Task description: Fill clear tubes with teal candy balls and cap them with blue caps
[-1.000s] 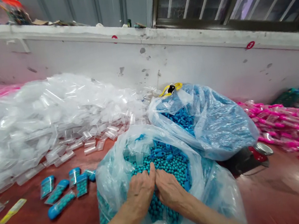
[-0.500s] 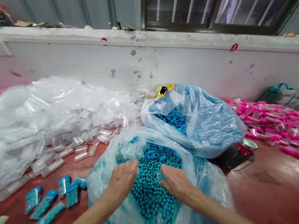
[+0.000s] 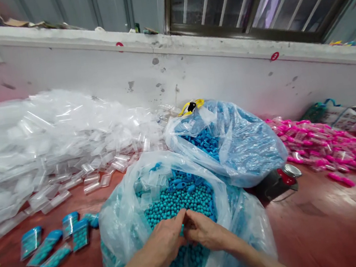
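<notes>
Left hand, right hand meet over teal beads; open bag would catch spills; both hands curled, cannot tell if holding anything.

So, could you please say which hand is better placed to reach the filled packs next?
Probably the left hand: the filled packs lie left of the open bag, while the right hand is farther across, over the turquoise beads.
</notes>
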{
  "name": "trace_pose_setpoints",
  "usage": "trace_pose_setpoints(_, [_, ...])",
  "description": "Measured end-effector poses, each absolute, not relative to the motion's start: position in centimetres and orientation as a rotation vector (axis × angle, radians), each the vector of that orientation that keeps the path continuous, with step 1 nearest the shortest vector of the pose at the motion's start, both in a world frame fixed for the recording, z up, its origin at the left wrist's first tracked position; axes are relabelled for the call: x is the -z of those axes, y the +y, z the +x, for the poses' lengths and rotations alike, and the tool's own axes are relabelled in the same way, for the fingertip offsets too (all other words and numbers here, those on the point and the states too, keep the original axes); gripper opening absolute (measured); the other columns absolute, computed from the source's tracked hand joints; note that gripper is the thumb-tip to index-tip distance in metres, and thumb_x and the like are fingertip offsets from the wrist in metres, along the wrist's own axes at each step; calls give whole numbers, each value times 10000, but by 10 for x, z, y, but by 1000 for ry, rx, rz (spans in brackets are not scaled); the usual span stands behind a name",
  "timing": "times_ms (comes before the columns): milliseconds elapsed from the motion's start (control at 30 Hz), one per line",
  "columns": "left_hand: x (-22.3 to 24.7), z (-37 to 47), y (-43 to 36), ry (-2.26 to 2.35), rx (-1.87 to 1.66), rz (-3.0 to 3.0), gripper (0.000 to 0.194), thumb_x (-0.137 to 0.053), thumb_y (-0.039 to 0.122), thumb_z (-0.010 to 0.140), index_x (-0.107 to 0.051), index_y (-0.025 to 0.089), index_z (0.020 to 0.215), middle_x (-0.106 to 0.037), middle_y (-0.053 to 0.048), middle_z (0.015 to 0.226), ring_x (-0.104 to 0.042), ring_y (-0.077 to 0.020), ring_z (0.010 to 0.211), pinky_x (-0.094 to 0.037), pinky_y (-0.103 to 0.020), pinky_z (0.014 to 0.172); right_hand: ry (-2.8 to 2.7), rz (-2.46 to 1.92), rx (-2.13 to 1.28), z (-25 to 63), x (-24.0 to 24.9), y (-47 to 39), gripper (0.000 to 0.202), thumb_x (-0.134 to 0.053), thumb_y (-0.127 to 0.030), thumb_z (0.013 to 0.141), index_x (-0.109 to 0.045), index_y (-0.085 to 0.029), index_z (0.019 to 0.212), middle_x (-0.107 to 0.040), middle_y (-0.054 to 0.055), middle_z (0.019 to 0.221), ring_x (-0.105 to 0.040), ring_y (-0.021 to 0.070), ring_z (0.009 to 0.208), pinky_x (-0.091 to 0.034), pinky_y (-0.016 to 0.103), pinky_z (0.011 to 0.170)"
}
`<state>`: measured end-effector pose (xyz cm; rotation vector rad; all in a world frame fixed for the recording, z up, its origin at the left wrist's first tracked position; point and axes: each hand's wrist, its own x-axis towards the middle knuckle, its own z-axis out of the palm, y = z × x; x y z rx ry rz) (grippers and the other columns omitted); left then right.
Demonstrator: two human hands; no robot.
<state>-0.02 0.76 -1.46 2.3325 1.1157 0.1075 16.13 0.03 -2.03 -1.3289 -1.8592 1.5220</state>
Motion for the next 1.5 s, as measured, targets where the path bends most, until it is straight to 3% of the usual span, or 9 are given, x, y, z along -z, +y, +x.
trace_pose_setpoints(100, [14, -8, 13, 1150, -30, 2224, 221, -483, 204, 693, -527, 187, 909, -637, -38, 835, -575, -195, 807, -384, -244, 665, -1855, -1350, -1611, 159, 22, 0, 231, -401, -110, 715, -450, -180, 930, -540, -21, 724, -546, 116, 605, -445, 210, 526])
trace_pose_setpoints(167, [14, -14, 21, 1255, -11, 2133, 89, -488, 219, 682, -529, 186, 755, -620, -37, 761, -566, -203, 762, -368, -258, 650, -2065, -1457, -1303, 159, 18, 1, 234, -389, -93, 734, -479, -179, 931, -569, 18, 816, -573, 151, 749, -460, 251, 642])
trace_pose_setpoints(267, [20, -17, 37, 1425, -73, 1965, 28, -499, 200, 666, -494, 182, 687, -599, -63, 752, -553, -235, 790, -354, -295, 683, -2293, -1824, -692, 164, 12, 10, 280, -373, -32, 741, -509, -146, 958, -560, 107, 957, -561, 219, 901, -431, 333, 760])
trace_pose_setpoints(367, [30, -5, 55, 1470, -144, 1841, 66, -518, 164, 638, -456, 185, 631, -586, -81, 749, -548, -260, 825, -350, -318, 700, -2260, -2161, -504, 171, 15, 27, 370, -315, 25, 735, -474, -85, 1050, -518, 205, 1025, -588, 262, 852, -442, 382, 694])
trace_pose_setpoints(567, [48, 43, 70, 1287, -273, 1402, 116, -551, 189, 610, -439, 191, 581, -446, 38, 448, -463, -145, 446, -335, -255, 485, -2249, -2024, -675, 176, 35, 54, 318, -413, -14, 691, -489, -102, 986, -540, 166, 1003, -576, 226, 868, -431, 307, 712])
trace_pose_setpoints(800, [52, 30, 55, 937, -515, 900, 272, -641, 291, 562, -477, 191, 755, -495, 55, 581, -472, -98, 502, -353, -226, 490, -2120, -1851, -960, 185, 32, 51, 297, -300, -74, 738, -464, -190, 956, -489, -56, 553, -492, 101, 447, -394, 191, 435])
trace_pose_setpoints(967, [42, 15, 53, 819, -601, 733, 360, -679, 354, 577, -471, 193, 824, -565, 6, 717, -557, -147, 655, -386, -262, 574, -2126, -1777, -857, 183, 29, 36, 243, -383, -85, 741, -535, -197, 894, -551, 14, 816, -556, 134, 721, -420, 231, 641])
trace_pose_setpoints(1133, [38, 8, 51, 890, -688, 708, 347, -677, 307, 599, -474, 201, 860, -543, 41, 686, -518, -105, 622, -344, -229, 571, -2142, -1685, -607, 178, 15, 26, 346, -376, -136, 806, -492, -228, 1119, -492, 71, 1080, -543, 158, 846, -396, 251, 720])
trace_pose_setpoints(1500, [19, 5, 50, 911, -622, 941, 269, -710, 213, 517, -539, 145, 714, -500, 54, 594, -438, -75, 558, -293, -200, 525, -2011, -1279, -1129, 169, 3, 25, 362, -513, -108, 688, -475, -234, 1025, -513, -58, 780, -432, 70, 553, -339, 177, 531])
